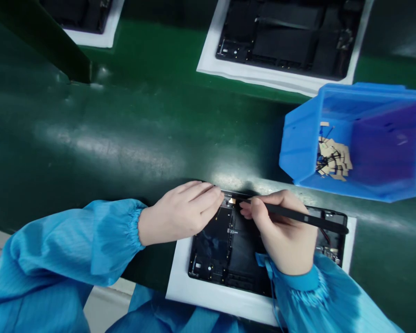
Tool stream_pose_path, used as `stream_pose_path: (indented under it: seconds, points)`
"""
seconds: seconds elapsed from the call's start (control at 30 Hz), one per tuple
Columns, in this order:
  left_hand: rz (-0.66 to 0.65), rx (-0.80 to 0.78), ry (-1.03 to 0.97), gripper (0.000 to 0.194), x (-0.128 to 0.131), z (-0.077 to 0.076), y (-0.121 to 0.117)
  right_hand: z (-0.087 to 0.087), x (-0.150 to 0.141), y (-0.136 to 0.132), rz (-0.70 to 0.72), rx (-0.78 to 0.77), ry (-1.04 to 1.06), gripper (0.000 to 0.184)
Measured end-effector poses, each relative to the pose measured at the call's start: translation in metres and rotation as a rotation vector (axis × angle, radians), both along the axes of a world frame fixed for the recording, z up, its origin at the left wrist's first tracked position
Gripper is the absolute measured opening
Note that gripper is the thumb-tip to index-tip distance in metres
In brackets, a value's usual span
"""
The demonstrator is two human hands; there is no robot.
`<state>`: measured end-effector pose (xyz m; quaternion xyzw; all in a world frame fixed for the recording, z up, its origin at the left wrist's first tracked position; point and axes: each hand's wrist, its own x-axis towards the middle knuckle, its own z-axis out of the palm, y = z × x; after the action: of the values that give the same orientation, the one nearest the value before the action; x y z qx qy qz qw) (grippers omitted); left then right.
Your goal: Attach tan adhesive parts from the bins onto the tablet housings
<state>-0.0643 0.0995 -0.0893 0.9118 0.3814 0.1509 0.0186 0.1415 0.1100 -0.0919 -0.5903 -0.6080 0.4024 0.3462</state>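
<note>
An opened black tablet point(225, 252) lies on a white foam pad point(197, 296) in front of me. My left hand point(180, 213) rests on the tablet's upper left corner, fingers together and pressed flat near a small tan piece point(232, 201). My right hand point(284, 236) is closed round a thin black stylus-like tool point(298, 215), whose tip reaches that tan piece at the tablet's top edge. Both arms wear blue sleeves.
A blue plastic bin point(360, 138) tipped toward me holds several tan parts with wires point(333, 157). On the green conveyor belt point(131, 134) behind lie two more opened tablets on white pads point(287, 41) point(86, 18). A dark green bar point(45, 41) crosses the upper left.
</note>
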Motion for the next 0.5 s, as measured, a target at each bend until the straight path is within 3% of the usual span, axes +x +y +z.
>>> stream_pose_path:
  seconds: [0.37, 0.5]
  points:
    - [-0.004, -0.114, 0.044, 0.034, 0.001, 0.002, 0.001, 0.002, 0.0, 0.0, -0.003, 0.036, -0.004, 0.01]
    - [0.006, -0.216, 0.068, 0.047, 0.006, 0.001, 0.005, 0.013, 0.009, 0.001, -0.09, 0.245, 0.086, 0.016]
